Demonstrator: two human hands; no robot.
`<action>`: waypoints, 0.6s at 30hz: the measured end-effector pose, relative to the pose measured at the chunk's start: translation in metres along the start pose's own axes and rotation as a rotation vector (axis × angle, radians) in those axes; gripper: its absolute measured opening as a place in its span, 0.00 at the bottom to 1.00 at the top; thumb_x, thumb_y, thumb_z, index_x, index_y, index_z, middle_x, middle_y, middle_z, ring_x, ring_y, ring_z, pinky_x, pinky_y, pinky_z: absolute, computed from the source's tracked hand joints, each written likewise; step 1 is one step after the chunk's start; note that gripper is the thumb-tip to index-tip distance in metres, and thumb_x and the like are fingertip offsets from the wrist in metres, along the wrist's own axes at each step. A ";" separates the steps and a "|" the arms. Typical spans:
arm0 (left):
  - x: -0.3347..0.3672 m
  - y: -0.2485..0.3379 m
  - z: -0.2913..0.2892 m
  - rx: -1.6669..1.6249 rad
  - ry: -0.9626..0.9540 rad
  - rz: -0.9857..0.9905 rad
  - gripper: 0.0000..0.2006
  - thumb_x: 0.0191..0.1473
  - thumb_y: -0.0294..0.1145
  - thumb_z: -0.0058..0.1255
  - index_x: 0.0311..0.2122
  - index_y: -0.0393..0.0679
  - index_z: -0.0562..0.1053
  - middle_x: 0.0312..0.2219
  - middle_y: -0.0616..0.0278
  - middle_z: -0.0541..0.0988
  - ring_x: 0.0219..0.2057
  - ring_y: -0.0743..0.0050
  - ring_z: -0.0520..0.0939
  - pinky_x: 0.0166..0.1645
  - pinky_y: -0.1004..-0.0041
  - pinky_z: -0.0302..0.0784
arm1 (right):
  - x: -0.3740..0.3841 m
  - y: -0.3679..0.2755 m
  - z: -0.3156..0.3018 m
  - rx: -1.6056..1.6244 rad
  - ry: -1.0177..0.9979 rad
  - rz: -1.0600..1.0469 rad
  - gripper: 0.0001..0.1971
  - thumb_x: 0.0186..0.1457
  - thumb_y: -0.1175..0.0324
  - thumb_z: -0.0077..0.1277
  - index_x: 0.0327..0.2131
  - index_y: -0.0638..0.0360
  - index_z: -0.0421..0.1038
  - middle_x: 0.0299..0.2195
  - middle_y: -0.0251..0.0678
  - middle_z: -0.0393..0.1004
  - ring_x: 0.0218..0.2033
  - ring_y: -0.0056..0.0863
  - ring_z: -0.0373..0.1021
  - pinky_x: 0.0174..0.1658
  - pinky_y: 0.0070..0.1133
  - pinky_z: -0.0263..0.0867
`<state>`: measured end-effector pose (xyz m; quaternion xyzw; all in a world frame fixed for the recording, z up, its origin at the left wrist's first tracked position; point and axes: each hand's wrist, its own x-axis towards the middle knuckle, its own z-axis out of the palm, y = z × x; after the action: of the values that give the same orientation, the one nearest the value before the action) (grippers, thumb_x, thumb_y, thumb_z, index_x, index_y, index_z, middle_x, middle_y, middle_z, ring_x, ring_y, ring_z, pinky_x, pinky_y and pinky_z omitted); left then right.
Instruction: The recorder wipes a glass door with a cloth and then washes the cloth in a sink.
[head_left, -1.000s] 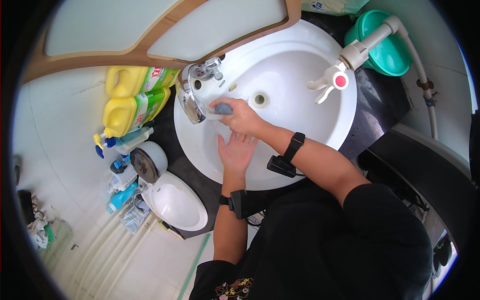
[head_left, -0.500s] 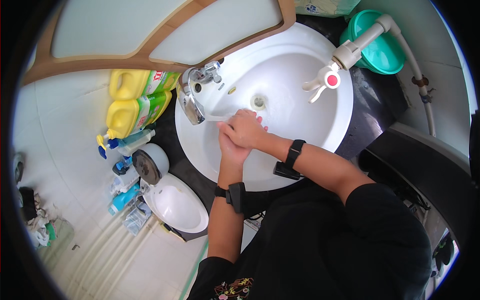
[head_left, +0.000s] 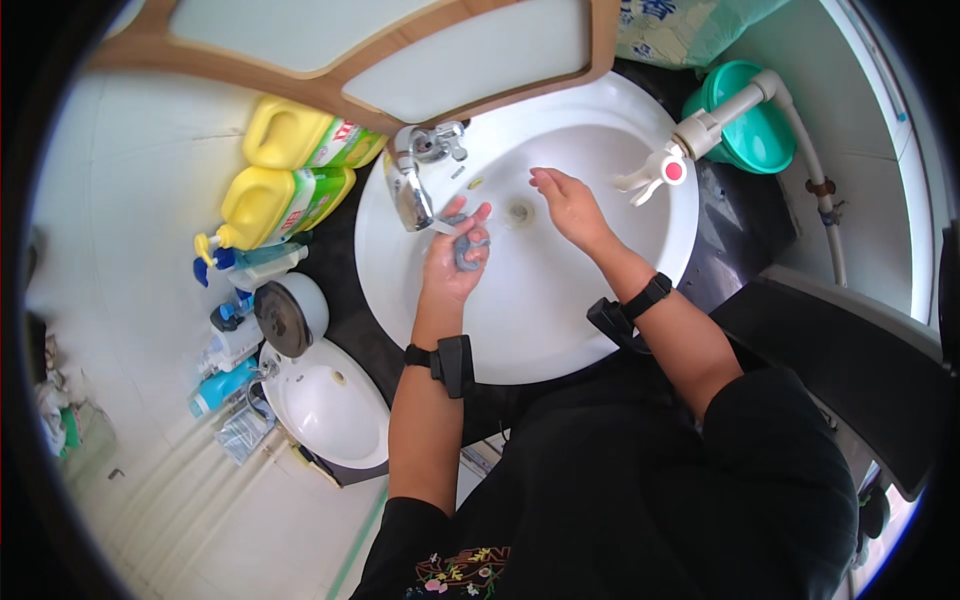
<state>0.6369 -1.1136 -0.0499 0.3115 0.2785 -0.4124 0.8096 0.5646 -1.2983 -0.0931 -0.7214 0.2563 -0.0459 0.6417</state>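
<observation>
My left hand [head_left: 452,262] is under the chrome faucet [head_left: 408,195], palm up with fingers curled. It holds a small, crumpled grey thing [head_left: 467,250] that looks like wet cloth; its exact kind does not show. A thin stream of water runs from the spout onto this hand. My right hand [head_left: 572,210] hovers over the white washbasin [head_left: 600,345], right of the drain [head_left: 519,213]. Its fingers are stretched out and nothing is in it. The two hands are apart.
Yellow jugs [head_left: 262,207] and pump bottles stand left of the basin, near a lidded pot [head_left: 288,315] and a smaller white basin [head_left: 330,405]. A wooden-framed panel [head_left: 480,70] overhangs the far side. On the right are a pipe valve [head_left: 668,172] and green tub [head_left: 745,125].
My hands were clasped together under the water and have separated. The right hand has moved right and away, and the grey thing in my left hand has come into view.
</observation>
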 end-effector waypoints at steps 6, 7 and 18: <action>-0.007 0.001 -0.012 0.087 0.062 -0.091 0.08 0.52 0.36 0.46 0.34 0.45 0.67 0.13 0.73 0.63 0.12 0.82 0.61 0.11 0.81 0.47 | -0.019 -0.012 -0.006 -0.213 -0.025 -0.013 0.19 0.56 0.57 0.39 0.38 0.63 0.71 0.31 0.50 0.74 0.35 0.46 0.71 0.41 0.29 0.65; -0.011 -0.001 -0.013 0.110 0.067 -0.095 0.11 0.53 0.42 0.45 0.32 0.45 0.68 0.14 0.73 0.63 0.13 0.82 0.62 0.10 0.80 0.48 | -0.026 -0.013 -0.002 -0.226 -0.027 -0.031 0.18 0.55 0.58 0.41 0.36 0.63 0.72 0.29 0.50 0.74 0.34 0.46 0.71 0.41 0.28 0.65; -0.054 -0.039 0.005 0.282 0.089 0.292 0.36 0.54 0.66 0.26 0.48 0.38 0.63 0.39 0.60 0.72 0.42 0.67 0.70 0.55 0.68 0.58 | -0.073 -0.055 0.084 0.618 -0.163 0.370 0.24 0.50 0.63 0.54 0.49 0.61 0.63 0.40 0.39 0.69 0.38 0.26 0.68 0.42 0.20 0.65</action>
<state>0.5780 -1.1084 -0.0186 0.4768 0.2054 -0.3114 0.7959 0.5521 -1.1887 -0.0367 -0.4362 0.3044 0.0534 0.8451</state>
